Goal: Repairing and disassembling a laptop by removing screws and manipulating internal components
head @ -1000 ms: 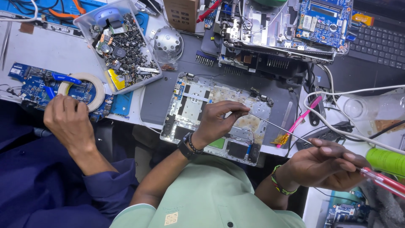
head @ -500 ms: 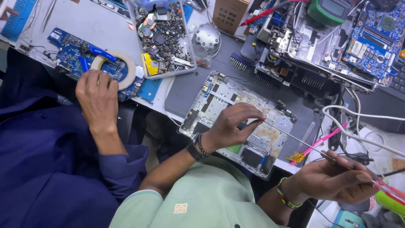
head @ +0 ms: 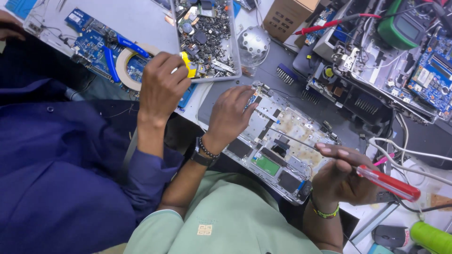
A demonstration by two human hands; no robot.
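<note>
An opened silver laptop chassis [head: 282, 146] lies tilted on the grey mat in front of me. My left hand [head: 230, 113], with a watch and bead bracelet on the wrist, rests flat on its upper left corner, fingers spread and holding nothing. My right hand [head: 341, 176] grips a red-handled screwdriver [head: 388, 183]. Its thin shaft reaches left over the chassis, and the tip hovers near the middle. A co-worker in a dark blue shirt sits at my left. That person's hand [head: 162, 87] is at the near edge of a clear tray of small parts [head: 207, 33].
A blue circuit board [head: 94, 44] with a tape roll [head: 125, 66] lies at upper left. A cardboard box [head: 287, 16], a green multimeter [head: 405, 26] and stripped laptop boards crowd the back right. White cables, a mouse [head: 391, 235] and a green roll [head: 431, 237] sit at lower right.
My left hand slid from the middle of the chassis to its upper left corner. The co-worker's hand left the tape roll and reached the parts tray. My right hand stayed on the screwdriver.
</note>
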